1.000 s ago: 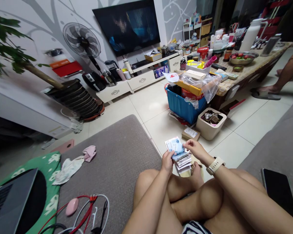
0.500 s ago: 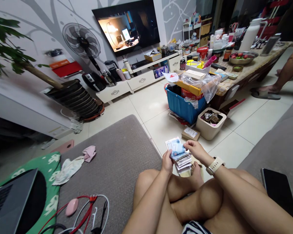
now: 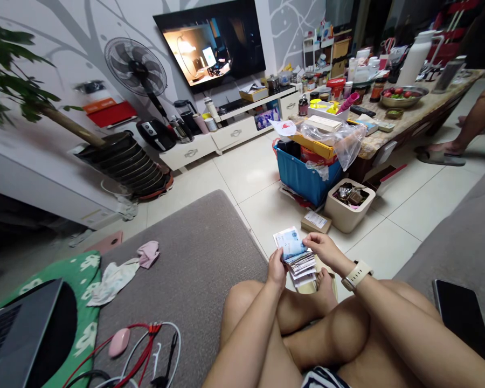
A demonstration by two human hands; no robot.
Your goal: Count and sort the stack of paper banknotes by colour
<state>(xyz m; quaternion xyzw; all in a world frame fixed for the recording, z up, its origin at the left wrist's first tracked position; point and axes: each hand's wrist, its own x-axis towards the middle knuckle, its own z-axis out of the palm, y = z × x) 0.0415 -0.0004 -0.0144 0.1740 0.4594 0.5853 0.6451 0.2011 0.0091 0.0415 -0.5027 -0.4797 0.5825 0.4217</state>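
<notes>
Above my crossed legs I hold a small thick booklet (image 3: 291, 243) with blue-and-white printed pages, its lower leaves fanned out in layers. My left hand (image 3: 277, 268) is closed on its left edge, the thumb resting on the page. At the upper right edge, my right hand (image 3: 321, 246) pinches the blue page between thumb and fingertips; a pale watch (image 3: 358, 275) is on that wrist. The fingers underneath are hidden, and the print is too small to read. Behind and below the booklet, my bare foot (image 3: 326, 286) shows.
A grey sofa section (image 3: 178, 269) carries a laptop (image 3: 20, 334), red and white cables (image 3: 145, 350) and cloths (image 3: 117, 280). A phone (image 3: 463, 318) lies at my right. Ahead are a beige bin (image 3: 347, 215), a blue box (image 3: 303, 172) and a crowded table (image 3: 388, 137). Another person's leg (image 3: 475, 118) shows at right.
The blue page under my right fingers has shifted slightly and lies flatter. Both hands keep nearly the same place and grip.
</notes>
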